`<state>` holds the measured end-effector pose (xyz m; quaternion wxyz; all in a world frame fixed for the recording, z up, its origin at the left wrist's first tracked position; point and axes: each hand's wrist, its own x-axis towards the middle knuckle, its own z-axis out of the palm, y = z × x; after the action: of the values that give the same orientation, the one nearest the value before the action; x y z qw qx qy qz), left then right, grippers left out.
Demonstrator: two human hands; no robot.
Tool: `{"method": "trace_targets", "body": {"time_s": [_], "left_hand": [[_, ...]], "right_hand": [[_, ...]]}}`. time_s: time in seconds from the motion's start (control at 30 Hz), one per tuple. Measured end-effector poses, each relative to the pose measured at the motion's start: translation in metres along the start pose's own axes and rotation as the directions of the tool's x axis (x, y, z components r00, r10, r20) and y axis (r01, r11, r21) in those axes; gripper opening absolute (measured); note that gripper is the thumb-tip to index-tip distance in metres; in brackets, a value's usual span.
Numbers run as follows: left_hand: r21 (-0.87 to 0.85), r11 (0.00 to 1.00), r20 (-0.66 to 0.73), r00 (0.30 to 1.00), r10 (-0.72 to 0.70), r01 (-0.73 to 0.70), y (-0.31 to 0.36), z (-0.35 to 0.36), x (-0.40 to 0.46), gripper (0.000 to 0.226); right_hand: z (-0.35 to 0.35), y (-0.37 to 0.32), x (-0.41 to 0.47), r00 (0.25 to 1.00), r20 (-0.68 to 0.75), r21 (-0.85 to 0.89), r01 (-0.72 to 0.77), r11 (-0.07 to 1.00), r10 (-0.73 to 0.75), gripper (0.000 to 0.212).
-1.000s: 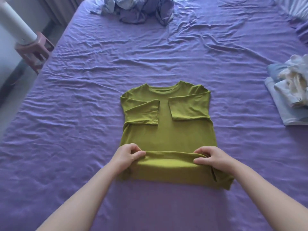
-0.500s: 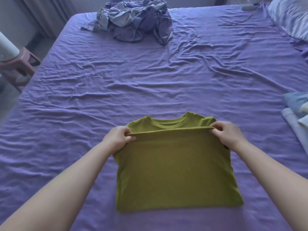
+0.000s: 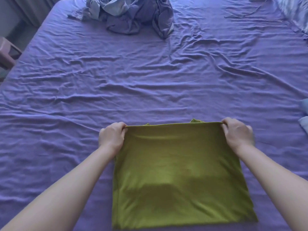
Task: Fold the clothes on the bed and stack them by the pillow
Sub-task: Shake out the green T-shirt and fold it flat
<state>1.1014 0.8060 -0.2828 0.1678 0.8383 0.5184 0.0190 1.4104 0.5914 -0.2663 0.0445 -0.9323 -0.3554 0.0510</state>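
An olive green T-shirt (image 3: pixel 180 177) lies on the purple bed sheet (image 3: pixel 150 84), folded in half with its hem edge pulled up over the collar. Only small bits of the shoulders peek out beyond that edge. My left hand (image 3: pixel 112 136) pinches the left corner of the folded edge. My right hand (image 3: pixel 236 132) pinches the right corner. A crumpled pile of grey-blue clothes (image 3: pixel 130 14) sits at the far side of the bed. A striped pillow (image 3: pixel 295 12) shows at the top right corner.
Folded pale blue clothes (image 3: pixel 304 114) poke in at the right edge. A pink stool (image 3: pixel 8 54) stands beside the bed at the left. A curtain (image 3: pixel 33 9) hangs at the top left. The sheet is wrinkled all over.
Both hands carried the shirt's hem from the near side up to the collar, folding the shirt in half. The collar and the folded sleeves are now covered.
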Motion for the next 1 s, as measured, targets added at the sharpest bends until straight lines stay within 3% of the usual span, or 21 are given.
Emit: {"method": "trace_targets", "body": {"time_s": [0.17,0.3,0.37,0.4,0.47,0.63,0.77,0.83,0.9,1.0], "left_hand": [[0.153,0.987,-0.051,0.998,-0.047,0.055,0.008,0.010,0.001,0.030],[0.153,0.971,-0.191,0.959,0.209,-0.182,0.039,0.033,-0.037,0.042],[0.180,0.937,-0.088,0.943,0.320,-0.300,0.055,0.052,-0.058,0.041],[0.185,0.934,0.015,0.951,0.309,-0.307,0.062,0.060,-0.066,0.047],[0.228,0.935,0.139,0.960,0.243,-0.270,0.063,0.077,-0.073,0.063],[0.279,0.927,0.206,0.958,0.198,-0.251,0.057,0.091,-0.069,0.072],[0.260,0.943,0.233,0.961,0.148,-0.208,0.069,0.081,-0.082,0.072],[0.251,0.931,0.193,0.956,0.221,-0.265,0.089,0.073,-0.105,0.070],[0.156,0.902,0.110,0.915,0.389,-0.402,0.116,0.074,-0.135,0.060],[-0.046,0.823,0.047,0.821,0.568,-0.567,0.163,0.089,-0.174,0.045]], "right_hand": [[0.009,-0.016,0.010,0.996,-0.026,-0.004,0.082,0.997,-0.082,0.029],[0.035,-0.037,-0.032,0.952,-0.083,0.022,0.299,0.954,-0.296,0.038],[0.051,-0.046,-0.055,0.928,0.063,0.027,0.365,0.931,-0.366,0.050],[0.058,-0.047,-0.062,0.920,0.139,0.015,0.369,0.929,-0.367,0.059],[0.073,-0.040,-0.070,0.922,0.199,-0.013,0.341,0.940,-0.332,0.069],[0.087,-0.033,-0.064,0.929,0.221,-0.087,0.322,0.943,-0.297,0.067],[0.076,-0.022,-0.072,0.931,0.232,-0.042,0.299,0.953,-0.282,0.061],[0.062,-0.002,-0.081,0.969,0.145,-0.001,0.200,0.980,-0.198,0.055],[0.049,0.022,-0.085,0.992,0.097,0.067,0.078,0.995,-0.084,0.052],[0.030,0.050,-0.068,0.979,0.201,0.283,-0.083,0.956,0.025,0.061]]}}
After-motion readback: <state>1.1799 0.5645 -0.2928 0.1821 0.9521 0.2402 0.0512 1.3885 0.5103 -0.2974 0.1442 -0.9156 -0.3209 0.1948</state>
